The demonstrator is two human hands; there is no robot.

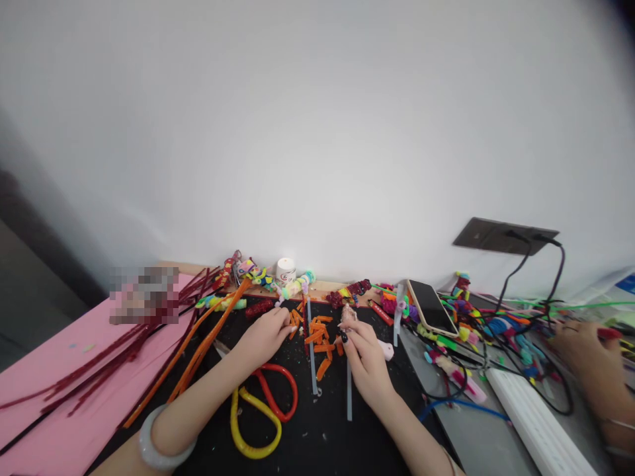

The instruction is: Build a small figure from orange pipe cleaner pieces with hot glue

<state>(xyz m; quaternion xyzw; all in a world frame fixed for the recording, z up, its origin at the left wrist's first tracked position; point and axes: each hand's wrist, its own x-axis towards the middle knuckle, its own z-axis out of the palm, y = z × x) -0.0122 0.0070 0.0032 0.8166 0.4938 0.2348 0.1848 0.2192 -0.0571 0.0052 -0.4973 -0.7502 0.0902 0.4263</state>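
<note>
My left hand [268, 336] is closed, fingertips pinched together beside short orange fuzzy pieces [322, 334] on the black mat. Whatever it holds is too small to make out. My right hand [366, 357] is curled with thumb and fingers together, near an orange bit. A pale pink object [385, 350] shows partly from behind this hand, its shape mostly hidden. One translucent stick [349, 396] lies under the right wrist side, another translucent stick [311, 350] between the hands. Scissors [255, 449] with red and yellow handles lie below my left forearm.
Long dark red pipe cleaners [114, 350] and orange pipe cleaners [191, 363] spread at left over a pink surface [44, 390]. A white cup [286, 271] stands by the wall. At right are a phone [431, 307], a white power strip [538, 423], cables and another person's hand [585, 347].
</note>
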